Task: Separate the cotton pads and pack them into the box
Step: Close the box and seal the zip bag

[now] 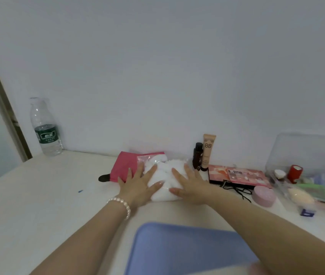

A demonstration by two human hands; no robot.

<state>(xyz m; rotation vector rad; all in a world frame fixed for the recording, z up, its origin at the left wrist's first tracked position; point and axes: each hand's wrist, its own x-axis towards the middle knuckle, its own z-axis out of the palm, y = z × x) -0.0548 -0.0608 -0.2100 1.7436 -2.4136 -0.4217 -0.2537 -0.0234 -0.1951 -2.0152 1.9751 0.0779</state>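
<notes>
A heap of white cotton pads [164,178] in a clear plastic bag lies on the white table near the wall. My left hand [137,185] lies flat on the heap's left side, fingers spread and straight. On the right side my right hand [189,185] presses the heap with straight fingers. A clear plastic box [304,155] stands at the far right with small cosmetic items in it. A blue tray [187,249] lies at the near edge between my forearms.
A pink pouch [125,165] lies behind the heap. A water bottle [45,128] stands at the back left. A BB cream tube [208,151], a dark bottle [197,155], an eyeshadow palette [237,175] and a round pink case [263,196] sit to the right.
</notes>
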